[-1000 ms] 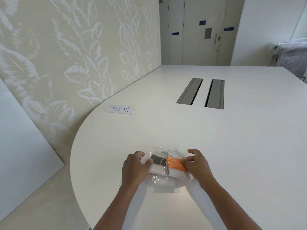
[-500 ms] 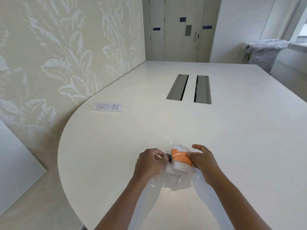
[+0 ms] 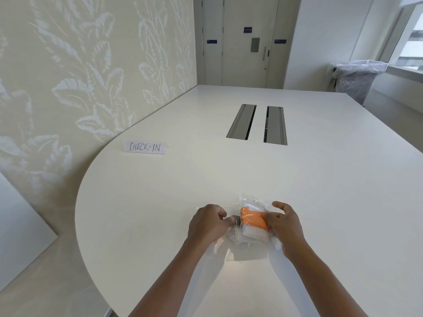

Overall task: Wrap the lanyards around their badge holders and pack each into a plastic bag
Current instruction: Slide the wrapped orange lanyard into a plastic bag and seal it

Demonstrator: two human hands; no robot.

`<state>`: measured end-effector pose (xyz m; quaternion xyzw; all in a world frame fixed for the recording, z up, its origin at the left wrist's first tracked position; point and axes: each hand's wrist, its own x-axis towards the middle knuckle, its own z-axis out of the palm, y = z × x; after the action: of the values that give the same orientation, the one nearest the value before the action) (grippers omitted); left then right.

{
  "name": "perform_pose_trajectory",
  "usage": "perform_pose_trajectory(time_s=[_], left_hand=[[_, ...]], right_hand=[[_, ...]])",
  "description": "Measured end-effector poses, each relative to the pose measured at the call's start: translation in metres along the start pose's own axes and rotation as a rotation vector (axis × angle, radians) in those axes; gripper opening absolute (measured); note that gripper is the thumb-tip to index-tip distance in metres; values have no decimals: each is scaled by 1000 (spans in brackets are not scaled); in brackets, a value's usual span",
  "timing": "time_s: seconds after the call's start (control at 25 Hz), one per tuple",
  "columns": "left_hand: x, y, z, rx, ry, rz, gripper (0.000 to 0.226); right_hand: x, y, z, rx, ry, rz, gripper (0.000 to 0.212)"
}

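Left grip [image 3: 209, 221] pinches bag [image 3: 249, 221] at its 9 o'clock edge; right grip [image 3: 283, 225] holds its 3 o'clock side. Orange lanyard [image 3: 253, 221] sits inside, on bench [image 3: 320, 191], 6 o'clock.

Bare forearms, no sleeves; left hand [image 3: 207, 221], right hand [image 3: 286, 227].

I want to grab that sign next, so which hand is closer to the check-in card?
Left. The left hand sits at the bag's left edge, below and right of the CHECK-IN card. The right hand is farther right, across the bag.
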<state>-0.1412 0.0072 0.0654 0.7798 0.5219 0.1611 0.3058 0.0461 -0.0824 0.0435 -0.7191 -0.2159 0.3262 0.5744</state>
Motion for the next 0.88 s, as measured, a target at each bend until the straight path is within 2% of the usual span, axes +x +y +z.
perform_pose_trajectory(time_s=[0.12,0.28,0.36,0.52,0.76,0.88], left_hand=[[-1,7,9,-24,78,63,31],[-4,21,13,-372,90,3,26],[-6,28,13,-459,55,-23,26],[-12,42,18,-559,-111,-78,40],[-10,53,24,-816,-72,-103,47],[-8,60,30,-899,-111,-62,53]], right_hand=[[-1,0,-2,15,-8,-10,46],[-2,1,-4,26,-36,-19,44],[-1,1,-6,41,-45,-13,43],[-1,-1,-8,76,-80,-22,43],[2,-12,-17,48,-119,-62,40],[-2,-20,-24,142,-266,-12,31]])
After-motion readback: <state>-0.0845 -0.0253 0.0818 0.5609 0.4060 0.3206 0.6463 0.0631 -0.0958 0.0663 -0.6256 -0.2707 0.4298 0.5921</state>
